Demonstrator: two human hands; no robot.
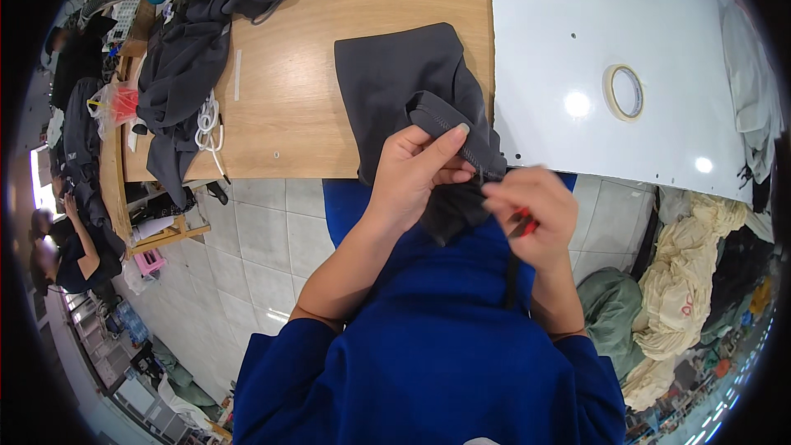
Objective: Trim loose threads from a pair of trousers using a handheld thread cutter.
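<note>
A worker's left hand [420, 166] is pinching a dark garment [412, 82] while the right hand [531, 210] is gripping a red cutter [524, 225]; a slip could nick the fabric.

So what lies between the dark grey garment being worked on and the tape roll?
In the head view, only bare white tabletop lies between the dark grey garment and the tape roll.
</note>
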